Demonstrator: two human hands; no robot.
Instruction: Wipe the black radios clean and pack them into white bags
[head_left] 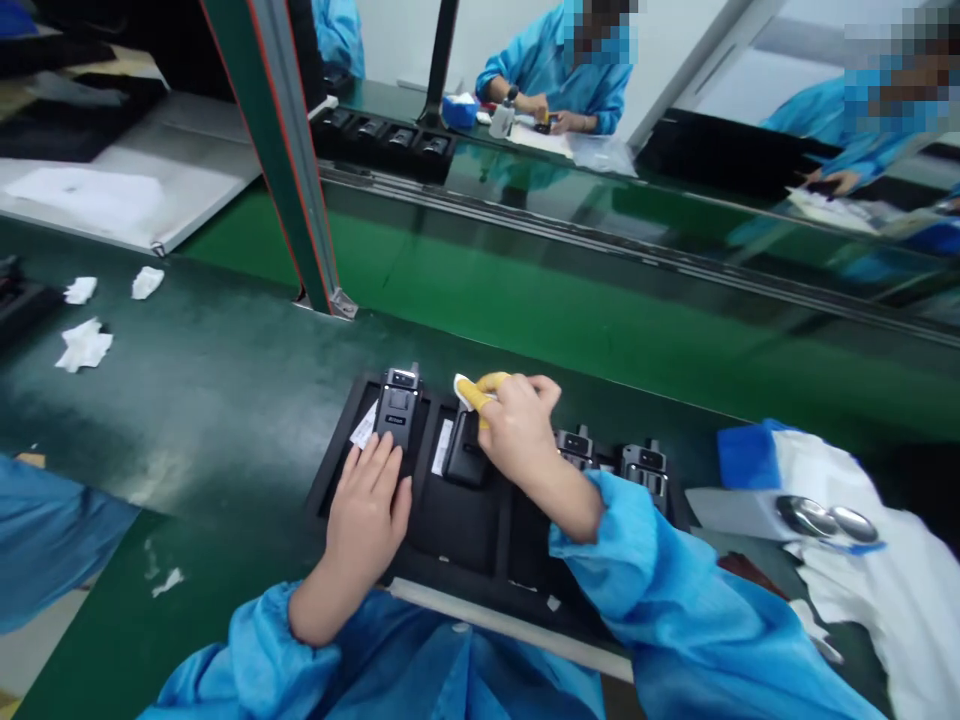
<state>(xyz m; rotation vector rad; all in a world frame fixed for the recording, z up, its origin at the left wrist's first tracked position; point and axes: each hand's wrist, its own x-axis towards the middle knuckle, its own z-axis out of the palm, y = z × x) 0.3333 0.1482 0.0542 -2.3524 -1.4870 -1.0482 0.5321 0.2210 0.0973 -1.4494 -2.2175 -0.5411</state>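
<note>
Black tray (465,530), device (400,415) under left hand (367,510)

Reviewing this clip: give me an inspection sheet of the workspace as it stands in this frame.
Surface: green conveyor belt carrying a black compartment tray.
Job's things: four black handheld devices in the tray: one under the left hand, one under the right hand, two further right.
Clutter: crumpled white wipes on the belt; white cloth at right, with shiny metal pieces on it.
Grippers: left hand lies with its fingers on the first device; right hand, wearing yellow finger cots, pinches a white wipe over the second.
Cables: nothing seen.
Surroundings: metal upright post; co-worker in a blue smock beyond the belt.
</note>
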